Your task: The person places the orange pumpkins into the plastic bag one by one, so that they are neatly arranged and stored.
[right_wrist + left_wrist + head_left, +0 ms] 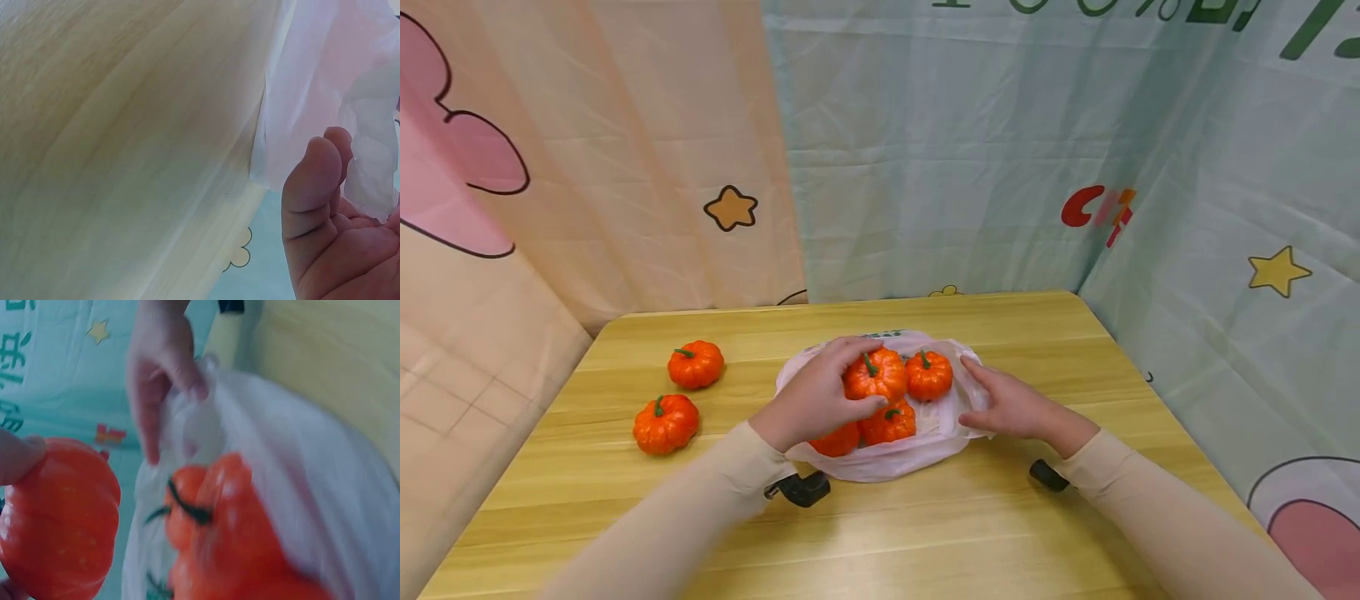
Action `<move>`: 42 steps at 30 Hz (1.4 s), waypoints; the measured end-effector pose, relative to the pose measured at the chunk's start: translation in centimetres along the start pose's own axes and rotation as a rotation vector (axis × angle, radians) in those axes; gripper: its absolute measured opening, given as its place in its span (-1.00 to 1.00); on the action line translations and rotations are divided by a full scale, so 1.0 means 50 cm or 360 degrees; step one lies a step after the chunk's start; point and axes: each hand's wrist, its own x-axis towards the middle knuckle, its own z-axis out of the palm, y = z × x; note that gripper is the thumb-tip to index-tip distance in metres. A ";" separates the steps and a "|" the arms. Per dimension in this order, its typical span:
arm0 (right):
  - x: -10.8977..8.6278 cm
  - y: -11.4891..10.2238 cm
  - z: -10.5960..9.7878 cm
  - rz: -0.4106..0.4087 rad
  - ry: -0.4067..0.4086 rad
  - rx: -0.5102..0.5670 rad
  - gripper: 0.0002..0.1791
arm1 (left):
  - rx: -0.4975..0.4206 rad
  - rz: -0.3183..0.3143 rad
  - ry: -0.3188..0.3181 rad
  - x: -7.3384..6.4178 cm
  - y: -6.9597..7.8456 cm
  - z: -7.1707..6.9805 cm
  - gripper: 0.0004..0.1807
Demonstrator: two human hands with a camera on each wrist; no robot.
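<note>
My left hand grips a small orange pumpkin with a green stem and holds it over the plastic bag. In the left wrist view this pumpkin sits between thumb and fingers. The thin, pale pinkish-white plastic bag lies with its mouth spread wide. Inside it rest several pumpkins, one at the right and another at the front. At the bag's right rim, my right hand holds the edge, with the white film running between thumb and fingers.
Two more pumpkins stand on the table's left side, one farther back and one nearer. The wooden table ends at the back against a printed fabric curtain. Black wrist devices sit under both forearms.
</note>
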 end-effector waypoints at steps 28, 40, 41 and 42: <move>-0.005 0.014 -0.004 -0.0079 -0.0049 0.0034 0.00 | 0.0230 0.0087 -0.0198 0.081 0.023 0.167 -0.29; -0.006 0.013 -0.006 -0.0059 -0.0088 0.0030 0.02 | 0.0169 0.0035 -0.0223 0.084 0.019 0.180 -0.30; -0.007 0.013 -0.006 -0.0060 -0.0088 0.0026 0.02 | 0.0191 0.0042 -0.0226 0.085 0.020 0.181 -0.30; -0.008 0.012 -0.007 -0.0059 -0.0089 0.0021 0.02 | 0.0220 0.0048 -0.0231 0.087 0.020 0.181 -0.30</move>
